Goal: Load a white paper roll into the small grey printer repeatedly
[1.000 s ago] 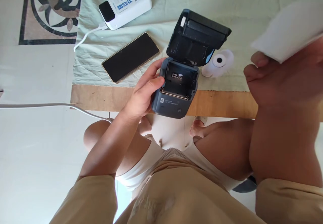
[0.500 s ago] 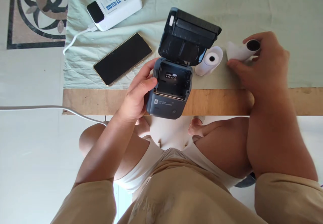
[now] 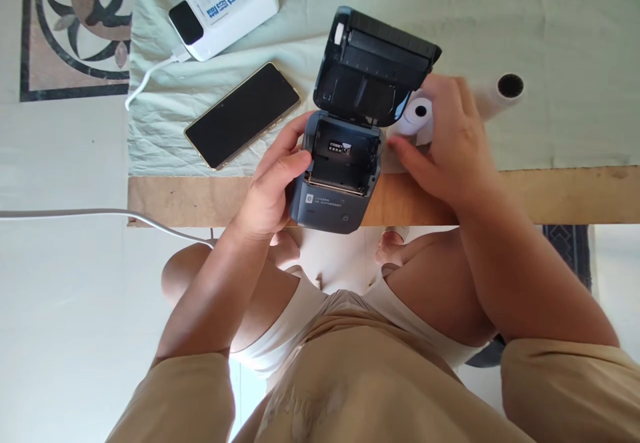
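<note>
A dark grey small printer (image 3: 334,200) sits at the table's front edge with its lid (image 3: 375,63) swung open and its paper bay empty. My left hand (image 3: 273,193) grips the printer's left side. My right hand (image 3: 447,146) is just right of the printer, thumb and fingers curled around a white paper roll (image 3: 417,111) that lies beside the lid. A second white roll with a dark core (image 3: 503,91) lies free on the cloth farther right.
A black phone (image 3: 243,115) lies face up left of the printer. A white power bank (image 3: 223,3) with a white cable (image 3: 150,76) sits behind it. A pale green cloth (image 3: 550,43) covers the wooden table (image 3: 550,196). Another white cable (image 3: 100,213) crosses the floor at left.
My right hand came down with the dark-core roll, laid it on the cloth at the right, then moved left onto the white roll beside the printer. My left hand stayed on the printer.
</note>
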Tool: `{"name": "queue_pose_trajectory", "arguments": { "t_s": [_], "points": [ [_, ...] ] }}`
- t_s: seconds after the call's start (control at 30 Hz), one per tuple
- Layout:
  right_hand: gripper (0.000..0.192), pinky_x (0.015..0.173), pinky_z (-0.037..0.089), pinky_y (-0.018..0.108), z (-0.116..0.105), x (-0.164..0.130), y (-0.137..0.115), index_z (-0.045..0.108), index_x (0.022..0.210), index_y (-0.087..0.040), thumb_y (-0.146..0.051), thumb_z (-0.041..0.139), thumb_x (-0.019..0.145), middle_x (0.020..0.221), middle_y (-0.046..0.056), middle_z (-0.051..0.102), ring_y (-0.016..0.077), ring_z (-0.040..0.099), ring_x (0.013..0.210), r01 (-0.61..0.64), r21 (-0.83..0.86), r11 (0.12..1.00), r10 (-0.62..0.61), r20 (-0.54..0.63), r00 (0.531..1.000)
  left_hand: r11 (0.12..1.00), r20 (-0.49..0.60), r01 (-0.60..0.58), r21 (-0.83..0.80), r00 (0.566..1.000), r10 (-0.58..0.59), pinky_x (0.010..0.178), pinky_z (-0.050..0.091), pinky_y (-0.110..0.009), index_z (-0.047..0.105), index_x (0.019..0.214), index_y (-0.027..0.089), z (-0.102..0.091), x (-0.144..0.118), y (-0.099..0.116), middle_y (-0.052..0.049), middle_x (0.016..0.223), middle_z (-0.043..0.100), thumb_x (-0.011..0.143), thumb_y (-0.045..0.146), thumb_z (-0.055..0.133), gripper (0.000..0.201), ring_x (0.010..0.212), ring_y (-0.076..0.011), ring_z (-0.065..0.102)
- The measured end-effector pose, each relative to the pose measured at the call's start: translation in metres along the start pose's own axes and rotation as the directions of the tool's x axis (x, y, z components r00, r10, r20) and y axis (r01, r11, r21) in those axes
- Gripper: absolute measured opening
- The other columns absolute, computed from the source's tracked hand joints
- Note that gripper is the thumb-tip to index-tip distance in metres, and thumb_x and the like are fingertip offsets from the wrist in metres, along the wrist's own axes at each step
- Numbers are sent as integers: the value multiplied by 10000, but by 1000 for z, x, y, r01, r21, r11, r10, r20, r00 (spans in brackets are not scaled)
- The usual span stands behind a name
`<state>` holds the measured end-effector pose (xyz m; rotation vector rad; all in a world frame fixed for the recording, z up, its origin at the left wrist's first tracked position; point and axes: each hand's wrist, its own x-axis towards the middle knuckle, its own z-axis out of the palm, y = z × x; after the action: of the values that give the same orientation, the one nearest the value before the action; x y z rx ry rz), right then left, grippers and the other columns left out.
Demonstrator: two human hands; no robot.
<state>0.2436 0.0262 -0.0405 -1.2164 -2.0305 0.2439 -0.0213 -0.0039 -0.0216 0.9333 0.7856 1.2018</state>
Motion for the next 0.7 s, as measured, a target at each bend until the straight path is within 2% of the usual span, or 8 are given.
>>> {"name": "queue_pose_trajectory", "arguments": {
  "t_s": [0.1,0.23,0.33,0.43,0.5,0.6,0.63,0.7],
  "points": [
    [646,1071,608,483,-5,-1,7,553,1499,-294,-249,778,895,1384,132,703,285,702,1231,-98,-33,995,98,-1,995,1000,29,-7,-9,1000,8,728,561,-351,821,1293,294,-2,0,-1,-23,1185,854,1016,572,675,419,909,-226,744],
    [645,973,622,432,-11,2,-6,598,1408,-307,-237,814,804,1185,71,738,245,718,1076,-98,24,995,99,-45,994,1000,63,-6,-31,998,8,750,567,-362,814,1315,278,-1,0,1,-31,1154,854,1024,511,670,400,905,-233,751],
    [663,839,613,363,-7,7,-17,632,1307,-317,-182,757,670,1107,20,723,196,714,961,-117,243,963,172,-221,960,1000,53,-8,-30,999,10,753,569,-354,807,1329,263,0,-1,3,-46,1172,845,1040,493,657,399,904,-227,756],
    [508,765,617,353,-7,13,-18,671,1171,-304,-235,701,669,1132,26,731,196,729,964,-110,560,821,329,-308,893,999,29,30,-22,999,-29,755,576,-336,803,1319,272,1,-3,5,-43,1202,834,1029,496,694,383,922,-225,768],
    [486,719,649,377,-16,16,-18,653,1241,-344,-281,643,759,1251,32,740,227,763,1045,-191,691,697,406,-160,900,998,18,65,-20,998,-64,764,588,-332,800,1318,275,2,-3,7,-45,1214,830,1018,507,716,389,956,-235,780],
    [479,833,730,443,-35,18,-29,604,1338,-396,-250,543,886,1526,4,653,250,744,1341,-440,728,526,413,233,880,996,11,85,-10,996,-85,781,613,-338,791,1311,275,2,-4,10,-49,1217,833,989,527,755,410,1055,-272,803],
    [485,876,738,458,-39,17,-37,602,1363,-411,-236,521,919,1500,-1,662,242,746,1339,-450,721,527,401,256,879,996,9,90,-5,996,-89,794,621,-343,785,1312,278,2,-4,11,-46,1224,833,981,524,766,413,1103,-287,808],
    [462,882,734,481,-42,16,-56,622,1375,-423,-251,510,961,1386,4,693,240,773,1204,-316,654,688,352,80,933,995,15,95,-6,995,-95,826,635,-353,776,1318,282,2,-4,11,-36,1231,832,972,501,781,409,1183,-307,807]
  ]
}}
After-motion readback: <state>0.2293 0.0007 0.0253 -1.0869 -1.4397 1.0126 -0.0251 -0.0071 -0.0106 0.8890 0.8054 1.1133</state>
